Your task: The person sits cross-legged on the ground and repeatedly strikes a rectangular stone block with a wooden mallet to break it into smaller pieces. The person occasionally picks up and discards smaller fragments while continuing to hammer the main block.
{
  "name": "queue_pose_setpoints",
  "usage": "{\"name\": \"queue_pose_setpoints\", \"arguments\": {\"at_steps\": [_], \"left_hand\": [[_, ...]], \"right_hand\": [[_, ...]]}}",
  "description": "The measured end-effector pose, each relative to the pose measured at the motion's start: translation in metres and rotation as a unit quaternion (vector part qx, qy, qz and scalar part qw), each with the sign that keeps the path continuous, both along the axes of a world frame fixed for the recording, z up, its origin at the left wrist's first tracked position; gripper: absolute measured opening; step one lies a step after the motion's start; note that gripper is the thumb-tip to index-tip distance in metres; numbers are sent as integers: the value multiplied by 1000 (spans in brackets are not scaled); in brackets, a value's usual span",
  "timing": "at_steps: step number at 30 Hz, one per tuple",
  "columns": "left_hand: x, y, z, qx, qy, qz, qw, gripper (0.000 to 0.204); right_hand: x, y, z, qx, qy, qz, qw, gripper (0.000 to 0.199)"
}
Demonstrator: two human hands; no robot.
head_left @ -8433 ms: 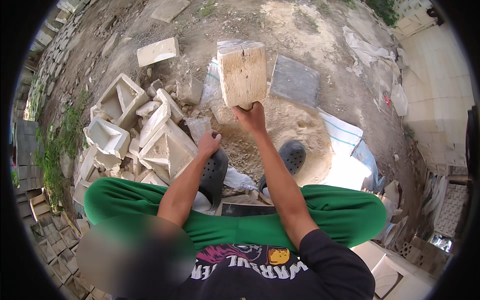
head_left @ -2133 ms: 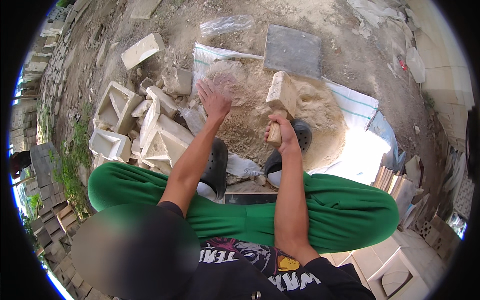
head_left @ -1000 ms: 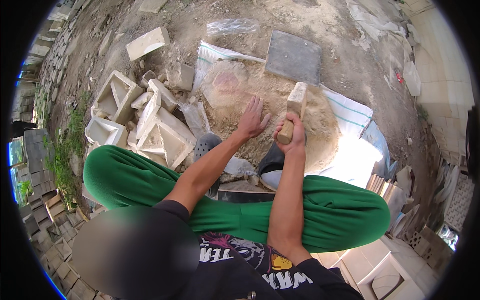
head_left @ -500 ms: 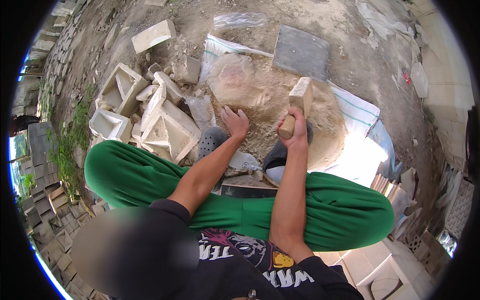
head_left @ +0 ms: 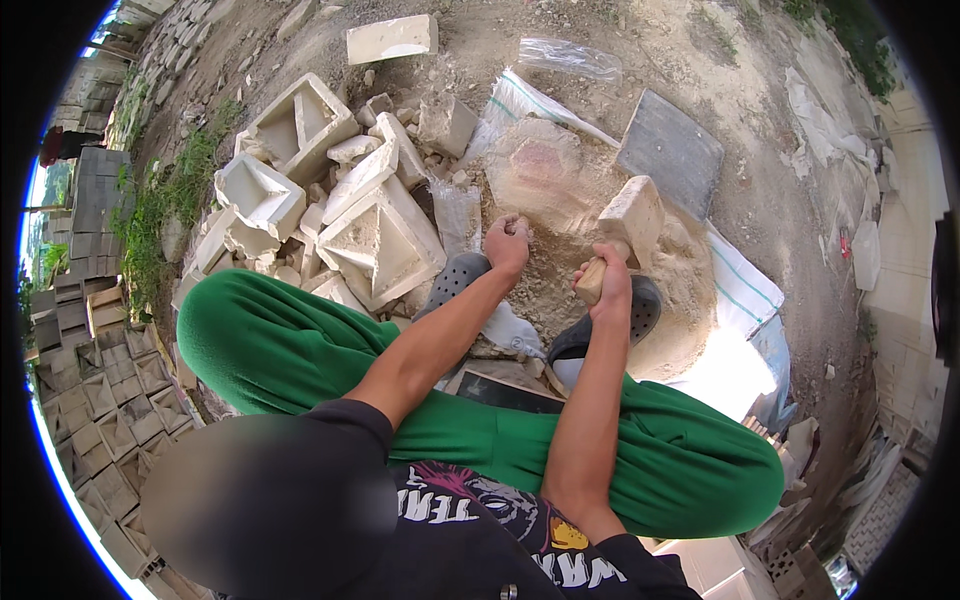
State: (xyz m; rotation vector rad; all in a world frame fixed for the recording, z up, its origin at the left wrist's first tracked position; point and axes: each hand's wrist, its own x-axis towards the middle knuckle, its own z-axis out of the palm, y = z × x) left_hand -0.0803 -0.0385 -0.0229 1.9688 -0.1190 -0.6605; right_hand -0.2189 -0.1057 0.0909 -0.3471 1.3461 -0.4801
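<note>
My right hand (head_left: 608, 276) is wrapped round the short handle of a wooden mallet (head_left: 634, 216), whose pale, dusty block head points away from me, over a heap of tan powder (head_left: 685, 290). To its left, my left hand (head_left: 508, 246) is low over the crumbs at the heap's near edge. Its fingers are curled in. Something small and pale may be between them, but I cannot make it out. Just beyond both hands is a flat, dusty slab (head_left: 535, 165) with a pinkish middle. The powder lies on a white woven sack (head_left: 745, 280) with green stripes.
Broken cream plaster moulds (head_left: 385, 245) are piled at the left. A grey square board (head_left: 670, 150) lies at the far right of the heap, and clear plastic (head_left: 570, 58) beyond. My feet in dark clogs (head_left: 648, 308) flank the near edge. Stacked blocks (head_left: 110, 430) stand far left.
The whole view has shifted, so the scene sits further right. My left hand's fingers have gone from spread to curled. The mallet head has tilted and come lower, still in my right hand.
</note>
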Motion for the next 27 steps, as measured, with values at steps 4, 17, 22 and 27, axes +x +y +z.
{"name": "queue_pose_setpoints", "arguments": {"at_steps": [4,17,22,27], "left_hand": [[10,6,8,4,20,-92,996,24],[262,10,80,61,-378,102,918,21],[328,62,49,149,-234,188,942,33],[343,62,19,201,-106,323,919,60]], "right_hand": [[30,9,1,-39,52,112,992,30],[64,29,-16,-26,91,172,981,37],[69,29,-12,-76,131,230,961,35],[101,38,-2,-151,150,331,919,33]]}}
